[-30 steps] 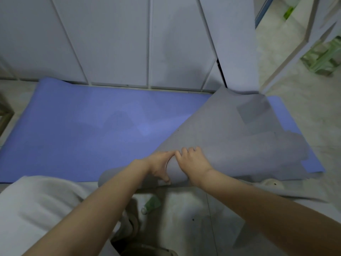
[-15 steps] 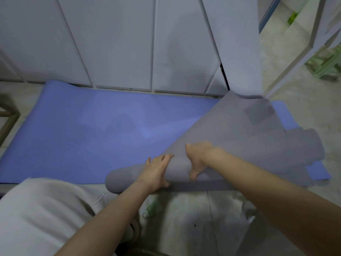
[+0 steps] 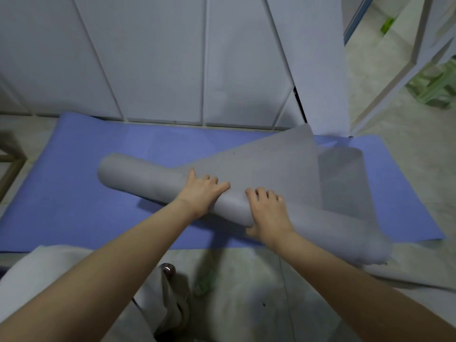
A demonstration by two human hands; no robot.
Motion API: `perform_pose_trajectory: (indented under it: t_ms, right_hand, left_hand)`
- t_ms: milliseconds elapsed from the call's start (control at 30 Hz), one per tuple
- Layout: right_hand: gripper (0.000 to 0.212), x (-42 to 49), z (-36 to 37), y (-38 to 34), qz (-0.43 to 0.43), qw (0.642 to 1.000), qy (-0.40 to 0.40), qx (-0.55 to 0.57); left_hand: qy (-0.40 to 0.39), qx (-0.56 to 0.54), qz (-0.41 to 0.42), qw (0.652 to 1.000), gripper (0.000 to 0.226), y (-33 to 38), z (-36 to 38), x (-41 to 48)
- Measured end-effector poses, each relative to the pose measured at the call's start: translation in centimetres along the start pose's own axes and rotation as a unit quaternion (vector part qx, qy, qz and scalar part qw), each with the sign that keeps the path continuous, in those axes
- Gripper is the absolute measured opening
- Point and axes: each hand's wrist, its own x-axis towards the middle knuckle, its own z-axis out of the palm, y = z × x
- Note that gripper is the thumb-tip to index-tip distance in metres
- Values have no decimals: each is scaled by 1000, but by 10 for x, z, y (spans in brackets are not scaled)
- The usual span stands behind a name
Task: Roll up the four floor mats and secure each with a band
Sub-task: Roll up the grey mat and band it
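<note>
A grey mat [image 3: 278, 164] lies slantwise across a flat blue mat [image 3: 74, 193] on the floor. Its left part is wound into a tube [image 3: 138, 174]; its loose sheet fans out to the right and rises toward the cabinet. My left hand [image 3: 202, 191] lies over the tube near its middle, fingers curved across the top. Just to the right, my right hand [image 3: 267, 213] grips the roll, fingers over it and thumb beneath. No band is visible.
White cabinet doors [image 3: 160, 58] stand right behind the mats. A wooden frame [image 3: 9, 166] is at the left edge and a green stool [image 3: 436, 85] at the far right. A small green bottle [image 3: 204, 282] and a metal-capped object [image 3: 167, 270] lie on the tiled floor by my legs.
The grey roll has moved away from me, off the bare floor and onto the blue mat, and has grown thicker. Both hands travelled forward with it and shifted their hold.
</note>
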Motion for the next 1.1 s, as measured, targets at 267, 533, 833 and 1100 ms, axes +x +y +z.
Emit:
perform_pose_trajectory:
  t_ms: [267,533,833,1100]
  right_hand:
    - [82,16,4,14,-123,972,-156,130]
    - [96,-4,8,-1,-142,983,-111,-19]
    - [120,-26,38,-14,-152,985,6,-78]
    - [82,-21,28,-4,-159,974,-162,-25]
  left_hand:
    - [-171,-87,15,981,72,1,16,-8]
    - [-280,-128,40,950,82,6,26,-5]
    - [-341,-216,46,914,84,3,33,-13]
    - [-167,-298,-12,940,100,33,77,-54]
